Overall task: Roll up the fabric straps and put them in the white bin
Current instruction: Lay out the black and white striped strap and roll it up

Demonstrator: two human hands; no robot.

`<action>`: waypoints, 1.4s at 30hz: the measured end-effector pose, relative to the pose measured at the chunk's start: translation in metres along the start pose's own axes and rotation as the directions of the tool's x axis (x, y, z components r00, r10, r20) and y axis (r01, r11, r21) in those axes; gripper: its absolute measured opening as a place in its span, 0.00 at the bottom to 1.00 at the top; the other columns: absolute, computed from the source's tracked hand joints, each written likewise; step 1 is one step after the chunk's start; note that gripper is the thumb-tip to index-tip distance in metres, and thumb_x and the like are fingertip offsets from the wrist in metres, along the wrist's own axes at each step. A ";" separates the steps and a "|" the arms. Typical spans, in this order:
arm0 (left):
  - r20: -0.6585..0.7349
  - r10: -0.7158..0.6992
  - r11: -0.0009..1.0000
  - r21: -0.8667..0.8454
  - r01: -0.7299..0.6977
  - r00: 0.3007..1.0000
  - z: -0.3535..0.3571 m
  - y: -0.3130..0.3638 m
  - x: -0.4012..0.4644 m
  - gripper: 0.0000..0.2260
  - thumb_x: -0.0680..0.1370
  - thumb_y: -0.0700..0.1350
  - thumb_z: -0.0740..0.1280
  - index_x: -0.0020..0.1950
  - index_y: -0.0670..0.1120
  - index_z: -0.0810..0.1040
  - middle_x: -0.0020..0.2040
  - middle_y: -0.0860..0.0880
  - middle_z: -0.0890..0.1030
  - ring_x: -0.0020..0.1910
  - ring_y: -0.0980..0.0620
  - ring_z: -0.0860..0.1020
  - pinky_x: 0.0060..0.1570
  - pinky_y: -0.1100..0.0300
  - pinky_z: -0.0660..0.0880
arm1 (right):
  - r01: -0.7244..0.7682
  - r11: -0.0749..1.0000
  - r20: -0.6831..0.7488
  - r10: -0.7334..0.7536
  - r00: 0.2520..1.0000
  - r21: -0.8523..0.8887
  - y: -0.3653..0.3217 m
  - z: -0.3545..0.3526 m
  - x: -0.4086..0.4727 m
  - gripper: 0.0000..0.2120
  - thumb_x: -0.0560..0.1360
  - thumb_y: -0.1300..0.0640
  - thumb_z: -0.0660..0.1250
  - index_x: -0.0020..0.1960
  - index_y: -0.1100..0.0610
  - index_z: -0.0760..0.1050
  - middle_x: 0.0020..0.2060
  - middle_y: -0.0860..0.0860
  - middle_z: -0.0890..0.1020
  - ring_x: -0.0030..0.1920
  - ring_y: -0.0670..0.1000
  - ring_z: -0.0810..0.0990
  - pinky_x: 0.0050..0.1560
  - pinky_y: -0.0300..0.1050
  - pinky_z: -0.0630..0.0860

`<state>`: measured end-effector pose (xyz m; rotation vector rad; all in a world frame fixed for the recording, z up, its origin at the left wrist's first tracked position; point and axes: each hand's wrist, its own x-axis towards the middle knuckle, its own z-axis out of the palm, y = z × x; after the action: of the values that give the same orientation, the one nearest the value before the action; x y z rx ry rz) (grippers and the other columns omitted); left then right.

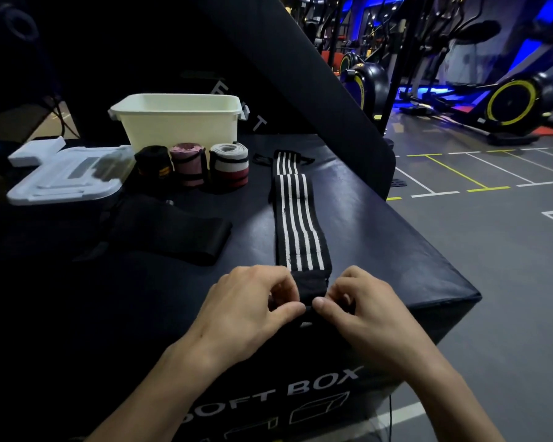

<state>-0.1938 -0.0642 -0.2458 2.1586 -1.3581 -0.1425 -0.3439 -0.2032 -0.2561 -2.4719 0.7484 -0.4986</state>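
Both hands sit at the near end of the striped strap (296, 215), which lies flat along the black box (380, 237). The left hand (249, 304) and right hand (361, 306) pinch its black end, fingers curled tight, thumbs nearly meeting. The bin (179, 121) stands well behind, three rolled straps (192, 165) just before it.

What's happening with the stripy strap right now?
Left hand and right hand both pinch the near end of the striped strap, starting the roll. Three finished rolls wait before the white bin. Nothing blocking.
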 end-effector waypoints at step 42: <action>-0.051 0.181 0.982 0.058 -0.178 0.982 0.004 -0.016 0.005 0.10 0.78 0.64 0.65 0.52 0.60 0.79 0.49 0.62 0.78 0.51 0.62 0.73 0.47 0.59 0.74 | 0.179 0.971 -0.144 -0.157 0.977 0.158 0.007 0.007 -0.004 0.08 0.71 0.46 0.77 0.44 0.44 0.79 0.45 0.42 0.78 0.41 0.48 0.80 0.40 0.36 0.74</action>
<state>-0.1805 -0.0646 -0.2561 2.0545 -1.5309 0.0240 -0.3465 -0.2030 -0.2664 -2.3706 0.5229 -0.7608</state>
